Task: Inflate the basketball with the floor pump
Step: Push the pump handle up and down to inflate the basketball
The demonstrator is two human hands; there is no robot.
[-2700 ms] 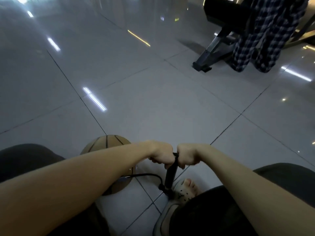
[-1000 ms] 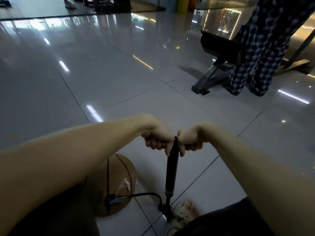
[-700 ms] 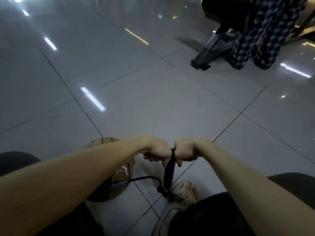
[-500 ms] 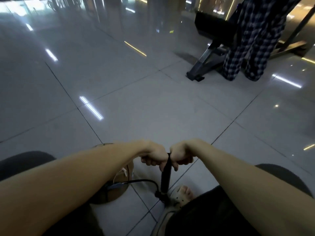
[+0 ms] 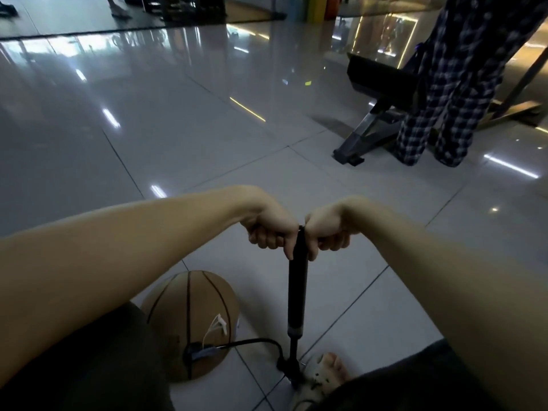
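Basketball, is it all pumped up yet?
Not yet, it seems. Done: the hose is plugged into the basketball. Happening now: the left hand and right hand grip the pump handle, raised high, a foot at its base. Left: more pushes; the ball's firmness can't be judged here.

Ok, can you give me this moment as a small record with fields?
floor pump: upright on the tiled floor
left hand: grips its top, left side
right hand: grips its top, right side
basketball: on the floor, left of the pump
hose: runs from the pump base to the basketball
foot: in a light sandal, at the pump base
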